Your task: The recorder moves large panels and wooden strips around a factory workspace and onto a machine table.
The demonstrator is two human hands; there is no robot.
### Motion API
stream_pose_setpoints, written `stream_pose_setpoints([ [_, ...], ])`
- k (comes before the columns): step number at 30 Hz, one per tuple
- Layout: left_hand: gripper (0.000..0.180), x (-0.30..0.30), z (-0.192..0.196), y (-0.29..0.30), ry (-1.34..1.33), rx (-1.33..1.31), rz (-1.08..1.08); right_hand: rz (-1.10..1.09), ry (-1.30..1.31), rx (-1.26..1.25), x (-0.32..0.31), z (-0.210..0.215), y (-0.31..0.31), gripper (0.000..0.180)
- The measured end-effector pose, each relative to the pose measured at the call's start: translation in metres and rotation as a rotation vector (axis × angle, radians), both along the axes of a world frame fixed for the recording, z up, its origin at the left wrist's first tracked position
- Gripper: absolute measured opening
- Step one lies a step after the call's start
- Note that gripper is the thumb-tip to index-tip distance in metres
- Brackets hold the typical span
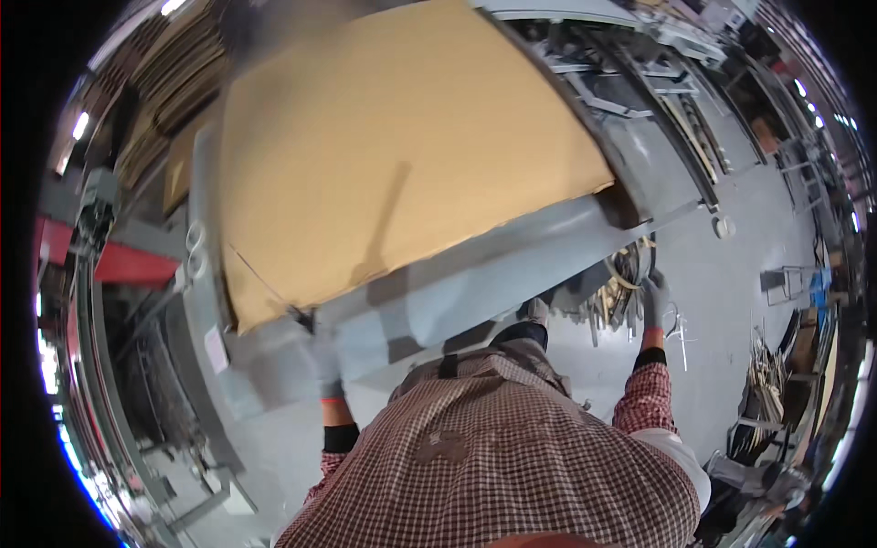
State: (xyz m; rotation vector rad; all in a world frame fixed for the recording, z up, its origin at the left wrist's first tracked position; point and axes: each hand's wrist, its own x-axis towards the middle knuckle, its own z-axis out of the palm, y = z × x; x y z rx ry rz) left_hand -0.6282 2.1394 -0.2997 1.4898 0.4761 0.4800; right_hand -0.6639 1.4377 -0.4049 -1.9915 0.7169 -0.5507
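Observation:
A large tan cardboard sheet point(411, 155) lies on the grey table point(475, 274) in front of me. My left hand point(322, 358), in a grey glove and smeared by motion, is at the sheet's near left corner. It is closed round the dark handle of a long thin tool point(265, 279), whose thin shaft points up and left over the sheet's edge. My right hand point(655, 300), also gloved, hangs low to the right of the table, beside a heap of tan and grey strips point(607, 297). Its fingers look curled, with a dark strip at them; what it holds is unclear.
Stacked cardboard point(174, 68) stands at the far left, near a machine with a red beam point(137, 265). Metal frames point(630, 91) are at the far right. A bin of scrap strips point(766, 388) stands on the right. A dark blurred shape point(274, 27) is above the sheet.

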Motion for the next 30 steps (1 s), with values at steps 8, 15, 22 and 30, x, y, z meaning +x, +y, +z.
stream_pose_setpoints([
  [8, 0.020, 0.088, 0.039, -0.334, 0.161, -0.044, -0.500, 0.705, 0.150, -0.163, 0.118, 0.025, -0.091, 0.063],
  [15, 0.018, 0.100, 0.026, -0.429, 0.221, -0.253, -0.363, 0.922, 0.098, -0.194, 0.219, 0.056, -0.072, 0.065],
  [22, 0.024, 0.126, 0.061, -0.482, 0.361, -0.465, -0.371, 0.862, 0.060, -0.292, 0.398, 0.013, -0.060, 0.071],
  [30, 0.029, 0.137, 0.063, -0.514, 0.327, -0.767, -0.651, 0.808, -0.153, 0.315, 0.260, 0.079, -0.026, 0.022],
])
